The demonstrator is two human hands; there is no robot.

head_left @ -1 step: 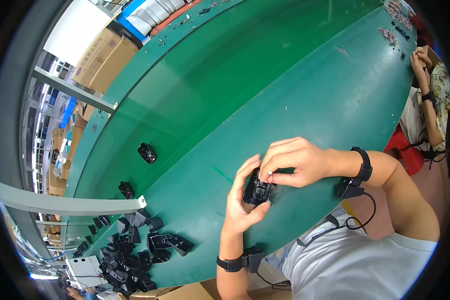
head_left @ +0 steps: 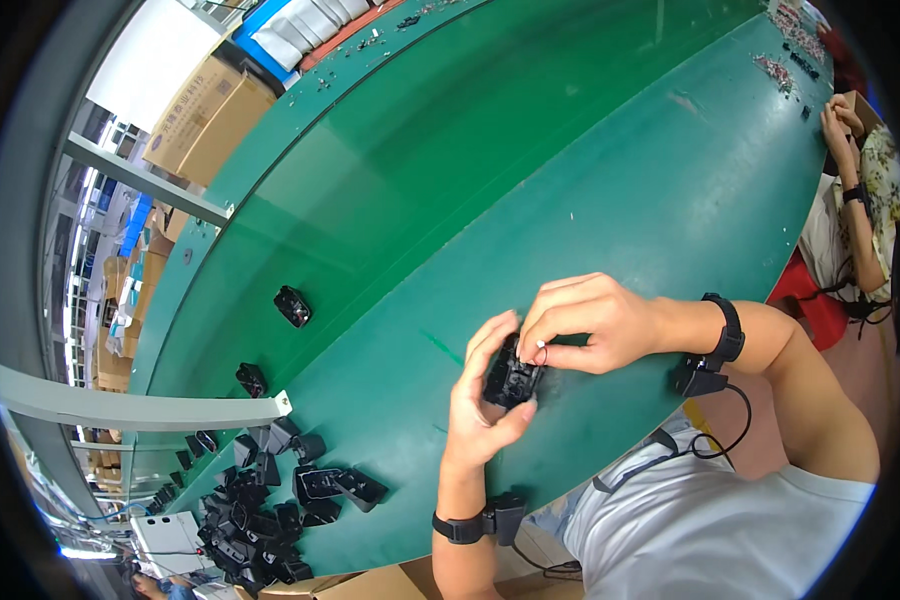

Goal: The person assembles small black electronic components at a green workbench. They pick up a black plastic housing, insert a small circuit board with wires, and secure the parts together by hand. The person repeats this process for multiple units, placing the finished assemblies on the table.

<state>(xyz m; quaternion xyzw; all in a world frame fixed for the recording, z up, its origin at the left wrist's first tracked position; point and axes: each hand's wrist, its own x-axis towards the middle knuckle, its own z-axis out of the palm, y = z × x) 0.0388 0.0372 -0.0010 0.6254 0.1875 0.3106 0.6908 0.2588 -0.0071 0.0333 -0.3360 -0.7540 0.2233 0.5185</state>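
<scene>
My left hand (head_left: 477,405) is wrapped round a black plastic housing (head_left: 513,384), its thumb and fingers on opposite edges and the hollow, detailed side facing up. Over the housing's far right part, the fingers of my right hand (head_left: 592,322) are pinched together. A thin dark wire with a small white tip (head_left: 541,345) sticks out beside those fingertips. Whether the pinch is on this wire or on another part inside the housing is hidden by the fingers.
A pile of black housings (head_left: 250,530) lies at the near left. Other housings (head_left: 292,307) sit on the green belt (head_left: 370,210) beyond the worktop (head_left: 630,220). A metal bar (head_left: 150,405) juts in from the left. Another person's hands (head_left: 840,125) are at the far right.
My left hand and the housing have shifted very slightly to the left. The right hand stays practically where it was.
</scene>
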